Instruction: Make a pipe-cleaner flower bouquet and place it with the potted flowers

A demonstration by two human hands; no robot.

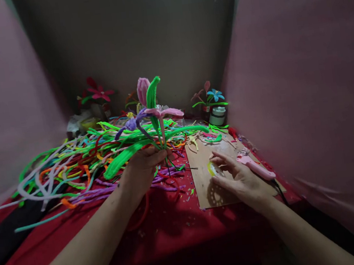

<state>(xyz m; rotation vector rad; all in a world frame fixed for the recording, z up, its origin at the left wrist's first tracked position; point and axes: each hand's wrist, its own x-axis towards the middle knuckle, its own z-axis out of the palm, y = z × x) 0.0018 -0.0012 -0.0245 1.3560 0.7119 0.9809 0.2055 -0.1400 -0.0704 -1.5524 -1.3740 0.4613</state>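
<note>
My left hand [150,161] is closed around the stems of a bunch of pipe-cleaner flowers [160,114], held upright above the table. The bunch has a pink bud, a pink open flower, a purple flower and long green leaves. Thin dark stem ends stick out below my fingers. To the right, my right hand [238,174] grips a small yellow roll of tape [212,170] between thumb and fingers. It is over a wooden board [205,193], where the roll casts a shadow with round holes.
Many loose coloured pipe cleaners [68,167] pile up on the red tablecloth [164,237] at left. A pink glue gun [256,166] with a black cord lies on the board's right side. Behind are a lidded jar [217,116], a blue flower [216,95] and a red flower [99,92].
</note>
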